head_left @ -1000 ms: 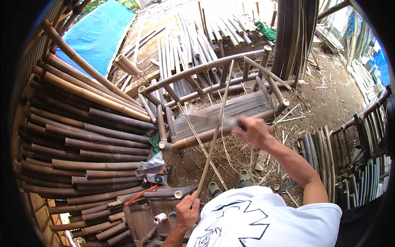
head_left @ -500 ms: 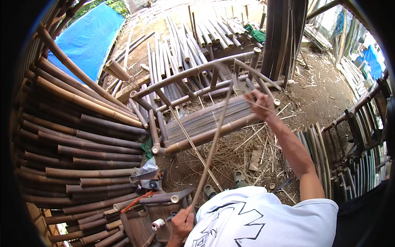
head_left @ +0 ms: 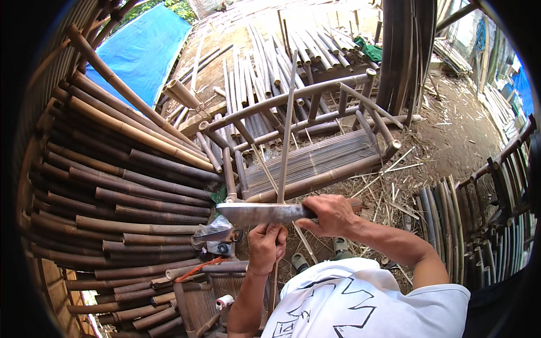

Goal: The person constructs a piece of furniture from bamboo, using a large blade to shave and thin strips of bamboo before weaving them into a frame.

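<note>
A long, thin bamboo strip (head_left: 288, 124) stands nearly upright in front of me, its top reaching past the backrest of a bamboo bench (head_left: 327, 176). My left hand (head_left: 266, 248) is closed around the strip close to my body. Just above those fingers, the broad blade of a machete (head_left: 256, 213) lies level across the strip and seems to touch it. My right hand (head_left: 331, 216) wraps round the machete's dark handle, whose end sticks out to the right. The strip's lower end runs down beside my left forearm, partly hidden.
Dark bamboo poles (head_left: 152, 217) are stacked along the left. Behind the bench lie several lighter poles (head_left: 270, 62). Bamboo shavings (head_left: 389, 194) cover the ground at right. A smaller slatted bamboo piece (head_left: 200, 307) with a white-and-red can (head_left: 224, 302) stands at lower left.
My right hand has come back from above the bench's right end to close before my body, bringing the machete across the strip. My left hand has risen, and the strip stands more upright.
</note>
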The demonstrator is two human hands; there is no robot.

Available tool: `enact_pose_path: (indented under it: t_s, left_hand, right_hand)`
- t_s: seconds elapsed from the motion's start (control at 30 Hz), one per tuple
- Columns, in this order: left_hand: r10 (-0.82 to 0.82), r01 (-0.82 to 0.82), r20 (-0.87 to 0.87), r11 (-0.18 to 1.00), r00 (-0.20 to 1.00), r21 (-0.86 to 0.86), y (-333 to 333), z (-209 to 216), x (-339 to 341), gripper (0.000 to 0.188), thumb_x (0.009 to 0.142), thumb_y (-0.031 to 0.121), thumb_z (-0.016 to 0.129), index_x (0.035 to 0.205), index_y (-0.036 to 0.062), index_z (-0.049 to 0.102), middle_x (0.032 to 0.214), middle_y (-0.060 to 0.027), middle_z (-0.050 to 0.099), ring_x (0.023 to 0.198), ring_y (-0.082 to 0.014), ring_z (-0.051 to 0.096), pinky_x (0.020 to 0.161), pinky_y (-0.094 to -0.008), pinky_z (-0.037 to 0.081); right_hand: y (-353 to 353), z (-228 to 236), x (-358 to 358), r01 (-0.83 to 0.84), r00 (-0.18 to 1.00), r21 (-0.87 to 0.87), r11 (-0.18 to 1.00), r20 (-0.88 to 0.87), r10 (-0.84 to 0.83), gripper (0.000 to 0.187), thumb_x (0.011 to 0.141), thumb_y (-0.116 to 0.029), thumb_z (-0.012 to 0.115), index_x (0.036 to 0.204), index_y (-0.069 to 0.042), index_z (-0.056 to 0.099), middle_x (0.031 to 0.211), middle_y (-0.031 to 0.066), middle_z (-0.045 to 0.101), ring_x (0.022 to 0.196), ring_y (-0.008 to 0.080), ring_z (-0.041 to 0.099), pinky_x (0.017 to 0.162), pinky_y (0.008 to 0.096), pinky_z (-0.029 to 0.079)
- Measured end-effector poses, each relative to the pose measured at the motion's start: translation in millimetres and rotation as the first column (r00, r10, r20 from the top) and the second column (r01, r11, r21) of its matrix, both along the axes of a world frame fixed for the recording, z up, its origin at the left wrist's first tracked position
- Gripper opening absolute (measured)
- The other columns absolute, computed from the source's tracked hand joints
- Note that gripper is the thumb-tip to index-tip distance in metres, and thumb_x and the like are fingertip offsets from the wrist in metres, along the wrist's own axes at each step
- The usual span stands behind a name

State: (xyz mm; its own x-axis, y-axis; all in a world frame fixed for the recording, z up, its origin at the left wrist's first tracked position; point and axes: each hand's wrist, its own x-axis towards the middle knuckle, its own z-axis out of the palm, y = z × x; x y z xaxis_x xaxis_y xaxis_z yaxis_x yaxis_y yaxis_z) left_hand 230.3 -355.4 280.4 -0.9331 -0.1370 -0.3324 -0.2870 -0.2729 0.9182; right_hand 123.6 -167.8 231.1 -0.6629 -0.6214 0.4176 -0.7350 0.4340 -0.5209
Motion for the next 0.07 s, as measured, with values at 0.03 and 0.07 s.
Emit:
enact_pose_path:
  t_s: [0.03, 0.07]
  left_hand:
    - [-0.011, 0.011, -0.012, 1.000, 1.000, 0.002, 3.8, 1.1, -0.3, 0.043, 0.103, 0.020, 0.049, 0.143, 0.0029, 0.045, 0.070, -0.0019, 0.053, 0.043, -0.0044, 0.039, 0.035, -0.0206, 0.032]
    - [-0.055, 0.054, -0.017, 0.996, 0.998, -0.072, 8.1, 8.8, 5.0, 0.044, 0.102, 0.024, 0.052, 0.143, 0.0065, 0.046, 0.069, -0.0034, 0.052, 0.041, -0.0058, 0.039, 0.035, -0.0205, 0.033]
  right_hand:
    - [2.8, -5.9, -7.9, 0.036, 0.999, -0.053, 0.998, -0.006, -0.037, 0.044, 0.088, -0.047, 0.070, 0.095, -0.004, 0.061, 0.072, 0.0109, 0.065, 0.061, 0.0233, 0.066, 0.055, 0.0401, 0.055]
    - [7.5, -6.6, -22.4, 0.175, 0.906, 0.012, 0.984, 0.389, -0.166, 0.055, 0.085, -0.060, 0.066, 0.098, -0.006, 0.063, 0.079, 0.0110, 0.069, 0.067, 0.0276, 0.069, 0.061, 0.0376, 0.058]
